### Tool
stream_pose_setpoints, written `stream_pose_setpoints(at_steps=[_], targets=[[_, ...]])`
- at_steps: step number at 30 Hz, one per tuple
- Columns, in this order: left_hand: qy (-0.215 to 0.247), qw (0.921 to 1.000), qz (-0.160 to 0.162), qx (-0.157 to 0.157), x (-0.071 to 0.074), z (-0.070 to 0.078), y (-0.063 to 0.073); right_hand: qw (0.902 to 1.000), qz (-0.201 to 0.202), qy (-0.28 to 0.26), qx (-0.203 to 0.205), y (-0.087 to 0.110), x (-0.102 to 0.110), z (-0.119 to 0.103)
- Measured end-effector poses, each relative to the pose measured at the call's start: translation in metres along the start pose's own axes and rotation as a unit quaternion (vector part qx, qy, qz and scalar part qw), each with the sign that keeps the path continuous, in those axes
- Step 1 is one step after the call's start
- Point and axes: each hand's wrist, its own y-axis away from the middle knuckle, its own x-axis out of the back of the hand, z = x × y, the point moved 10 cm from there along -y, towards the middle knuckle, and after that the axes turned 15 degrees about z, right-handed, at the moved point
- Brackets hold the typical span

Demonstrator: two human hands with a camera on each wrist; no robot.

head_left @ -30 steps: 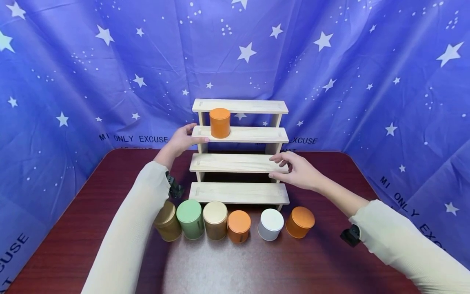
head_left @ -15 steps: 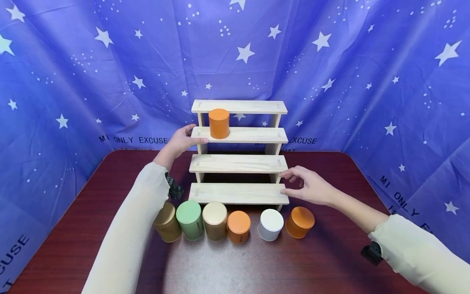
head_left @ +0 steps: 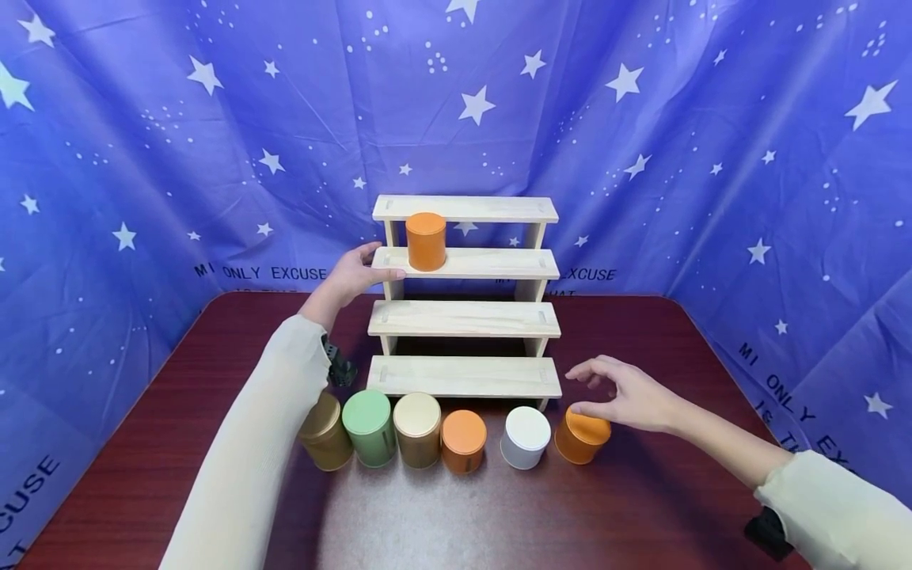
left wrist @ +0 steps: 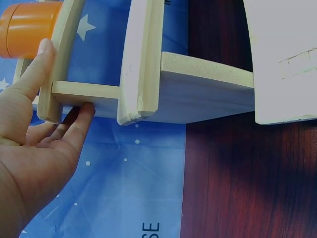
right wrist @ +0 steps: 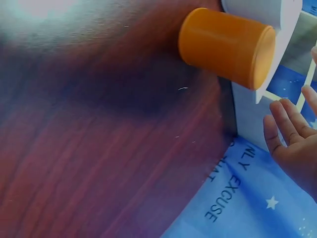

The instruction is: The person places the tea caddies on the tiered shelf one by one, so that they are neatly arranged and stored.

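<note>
A pale wooden tiered display rack [head_left: 463,318] stands on the table. My left hand [head_left: 347,275] grips the left end of its second tier from the top. In the left wrist view the thumb [left wrist: 44,49] lies on that board while the fingers reach behind it. An orange tin [head_left: 426,244] stands on the same tier, close to the thumb. My right hand [head_left: 630,396] hovers with loosely bent fingers just above and behind the rightmost orange tin [head_left: 584,442], holding nothing. In the right wrist view this tin [right wrist: 223,47] and the hand [right wrist: 297,148] appear apart.
Along the rack's front stand a gold tin [head_left: 326,442], a green tin [head_left: 374,439], a bronze tin with cream lid [head_left: 418,439], an orange tin [head_left: 463,445] and a white tin [head_left: 526,442]. The dark red table [head_left: 427,522] meets a blue starred curtain [head_left: 285,158] behind.
My right hand has moved down and to the right, from the third tier to the rightmost orange tin. The left hand has kept its grip on the rack.
</note>
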Motion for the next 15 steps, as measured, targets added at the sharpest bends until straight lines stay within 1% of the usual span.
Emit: stream_pose_setpoints(at_steps=[5,9,15], targets=[[0.001,1.0,0.003,-0.002,0.001,0.0,-0.001,1.0,-0.002,0.001,-0.001,0.011,0.002,0.007],[0.002,1.0,-0.001,-0.004,0.0,0.0,0.0,0.9999,-0.009,0.001,-0.007,0.02,0.003,0.012],[0.004,1.0,0.0,-0.006,0.0,0.001,0.0,0.9993,-0.014,-0.009,-0.034,0.032,0.003,0.022]])
